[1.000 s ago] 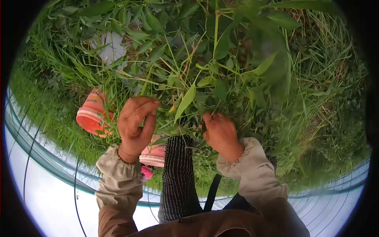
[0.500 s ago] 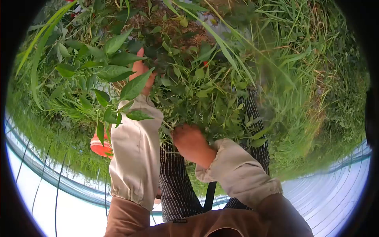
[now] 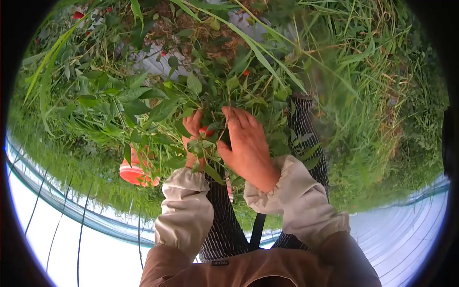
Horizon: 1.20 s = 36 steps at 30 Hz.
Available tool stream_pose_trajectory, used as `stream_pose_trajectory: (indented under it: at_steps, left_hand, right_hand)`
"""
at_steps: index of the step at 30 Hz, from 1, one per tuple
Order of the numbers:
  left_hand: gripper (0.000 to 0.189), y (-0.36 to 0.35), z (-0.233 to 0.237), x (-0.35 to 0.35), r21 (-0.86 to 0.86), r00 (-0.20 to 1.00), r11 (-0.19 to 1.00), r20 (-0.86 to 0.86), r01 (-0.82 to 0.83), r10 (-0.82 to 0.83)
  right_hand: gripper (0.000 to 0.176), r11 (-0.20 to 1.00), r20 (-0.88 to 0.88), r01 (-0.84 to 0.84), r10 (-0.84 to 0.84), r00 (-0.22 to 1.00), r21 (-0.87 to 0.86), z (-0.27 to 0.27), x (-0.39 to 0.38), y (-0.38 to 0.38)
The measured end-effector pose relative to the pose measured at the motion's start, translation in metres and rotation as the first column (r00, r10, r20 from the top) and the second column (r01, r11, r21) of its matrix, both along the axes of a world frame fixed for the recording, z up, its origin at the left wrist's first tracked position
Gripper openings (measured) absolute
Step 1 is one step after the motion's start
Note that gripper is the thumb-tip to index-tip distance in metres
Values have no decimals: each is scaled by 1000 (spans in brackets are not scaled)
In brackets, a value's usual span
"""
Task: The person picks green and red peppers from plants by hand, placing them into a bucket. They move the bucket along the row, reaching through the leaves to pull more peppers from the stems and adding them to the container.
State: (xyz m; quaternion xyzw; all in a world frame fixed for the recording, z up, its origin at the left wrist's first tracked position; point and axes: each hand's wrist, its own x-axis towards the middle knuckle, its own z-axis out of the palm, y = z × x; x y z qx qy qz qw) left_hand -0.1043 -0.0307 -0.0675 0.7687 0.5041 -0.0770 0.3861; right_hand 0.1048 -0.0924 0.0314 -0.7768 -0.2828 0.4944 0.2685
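Note:
A leafy pepper plant [image 3: 167, 110] lies between my hands, its stems and leaves crossing in front of them. Close beside my left hand [image 3: 192, 126] a small red pepper [image 3: 206, 131] shows among the leaves. The fingers of that hand look curled in, and foliage hides what they hold, if anything. My right hand [image 3: 248, 146] is to the right of the pepper, back of the hand upward. Its fingers are stretched forward and its thumb stands apart, with a thin stem [image 3: 224, 128] in the gap beside them.
An orange-red bucket [image 3: 138, 172] stands at the lower left in the grass. More red peppers [image 3: 78, 15] show at the upper left. Pale ground sheeting [image 3: 160, 60] appears through the plants. Tall grass [image 3: 354, 115] fills the right side, and my legs [image 3: 220, 220] are below.
My left hand has come back toward me and to the right, beside the red pepper. My right hand has moved forward, its fingers now extended. The leafy branch has shifted, uncovering more ground sheeting.

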Motion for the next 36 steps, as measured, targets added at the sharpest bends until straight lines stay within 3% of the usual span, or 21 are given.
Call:
stream_pose_trajectory:
  at_steps: [1,3,5,7,9,10,11,13,14,15,17,18,19,21,23,25,27,29,30,33,36]
  left_hand:
    - [36,8,16,18,153,944,940,-179,305,-277]
    - [36,14,31,24,20,898,921,-230,390,-375]
    - [38,10,35,31,98,991,986,-18,132,-131]
    - [39,4,50,43,23,989,995,-109,-101,103]
    - [32,3,50,44,-335,555,488,-140,-806,820]
    - [27,-2,70,45,-269,875,856,87,-441,477]
    - [27,-1,78,39,-270,873,854,83,-445,481]
    - [28,7,88,28,-120,961,989,270,91,-55]
    - [37,0,107,25,-459,938,836,20,-300,347]
    - [37,-5,117,26,-459,936,835,21,-302,350]
    - [42,-7,134,36,-725,538,284,-141,-628,831]
    - [42,7,148,42,-716,774,503,-84,-484,627]
    - [42,14,154,45,-715,772,503,-81,-485,630]
    - [39,24,162,47,-324,995,942,62,90,-74]
    - [38,31,165,42,-327,994,939,53,106,-93]
    - [40,32,164,30,-511,969,825,-77,-241,236]
    - [36,38,157,31,-517,958,807,-141,-285,248]
    - [29,44,149,46,-591,580,288,-390,-753,715]
    - [29,47,143,49,-604,546,227,-417,-764,726]
    - [29,40,130,40,-573,549,273,-388,-773,740]
    - [43,54,136,45,-735,822,431,-304,-524,482]
  right_hand:
    - [68,998,-128,43,-49,991,-48,-5,-14,-5]
    - [72,995,-206,16,-36,978,-101,-14,-32,-10]
    - [73,976,-300,154,-194,934,-153,-18,-44,-11]
    - [74,969,-303,190,-232,925,-160,-18,-47,-11]
    - [76,960,-298,224,-265,917,-166,-18,-46,-9]
    - [75,982,-267,157,-181,947,-110,-15,-41,-6]
    - [74,995,-231,85,-96,968,-55,-13,-39,-4]
    - [68,999,-136,-45,44,990,-6,-12,-40,-4]
    - [62,984,-34,-174,175,984,30,-13,-40,-4]
    - [62,984,-32,-178,179,983,30,-15,-40,-5]
    - [52,976,-60,-212,214,975,49,-17,-42,-5]
    - [52,976,-60,-214,217,974,49,-17,-41,-5]
    - [49,970,-59,-229,234,970,83,-16,-39,-3]
    - [46,963,-56,-244,251,966,119,-12,-38,-1]
    - [45,909,-99,-408,415,904,87,-9,-39,-1]
    - [40,912,-36,-393,399,916,119,-12,-45,-4]
    - [32,869,59,-487,484,873,82,-11,-43,-2]
    - [23,877,68,-477,474,878,55,-11,-47,-2]
    - [14,881,72,-471,468,881,30,-11,-49,-3]
    - [10,865,119,-502,500,858,-16,-11,-50,-7]
    - [11,790,108,-612,613,783,-47,-10,-46,-11]
